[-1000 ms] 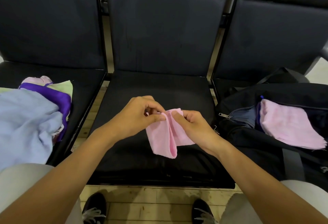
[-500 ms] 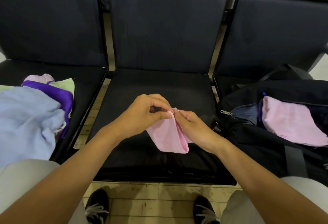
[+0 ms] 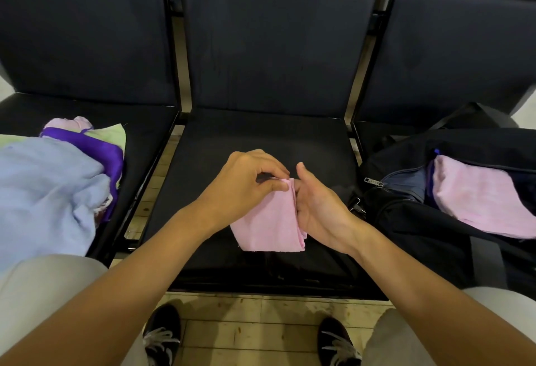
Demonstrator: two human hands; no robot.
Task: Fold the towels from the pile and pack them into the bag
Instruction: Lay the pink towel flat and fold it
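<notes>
The small pink towel (image 3: 268,222) I am folding looks light and limp, soft terry with no stiffness of its own, so I judge it will sag and fall open wherever I am not holding it; it should not be slippery, since the nap ought to grip the skin, and nothing about it is fragile; the best hold, I think, is at the top edge where the layers meet, with the stacked corners pinched together so the fold cannot slide apart. That is where my left hand (image 3: 246,183) has it, thumb and forefinger pinching the upper corner; my right hand (image 3: 317,206) lies along the towel's right edge with the thumb raised and the fingers tucked behind the cloth, though whether they clamp it or only steady it I cannot tell. The towel hangs in the air just above the middle seat (image 3: 255,145), already doubled into a narrow panel, pale pink, matte, its lower hem a little frayed and uneven, the layers showing at the lower right corner. On the left seat lies the pile (image 3: 55,180), a big light blue cloth on top with purple, pale green and pink pieces behind it at the far side; on the right sits the black bag (image 3: 406,220), unzipped, with a folded pink towel (image 3: 481,200) resting in its mouth, near enough for a short carry.
</notes>
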